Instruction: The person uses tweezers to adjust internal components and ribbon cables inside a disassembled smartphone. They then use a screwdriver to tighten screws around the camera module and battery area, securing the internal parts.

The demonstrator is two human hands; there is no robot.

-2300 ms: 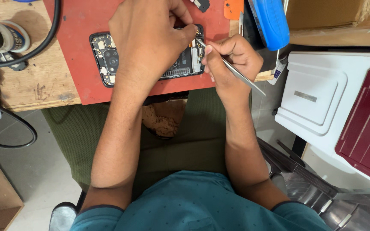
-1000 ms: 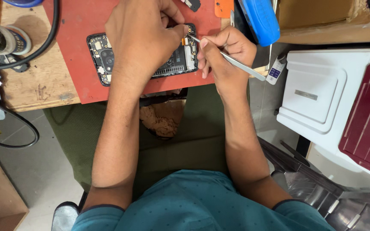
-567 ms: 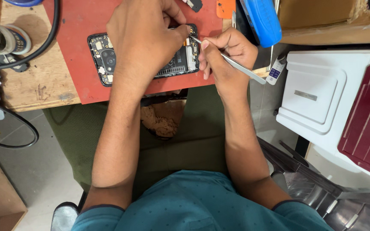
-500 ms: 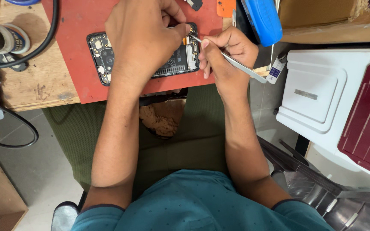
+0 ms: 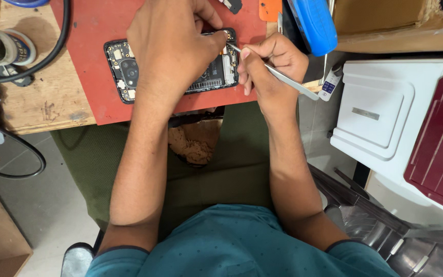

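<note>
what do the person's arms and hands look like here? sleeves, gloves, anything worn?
Both arms are bare from the short sleeves down. The shirt is teal with a fine dotted pattern. The left hand and right hand wear no gloves; no rings, watch or wristband show. Fingernails are short.

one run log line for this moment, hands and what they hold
left hand: pressing down on opened phone | right hand: gripping tweezers, tip at phone's edge | phone on red mat
</note>
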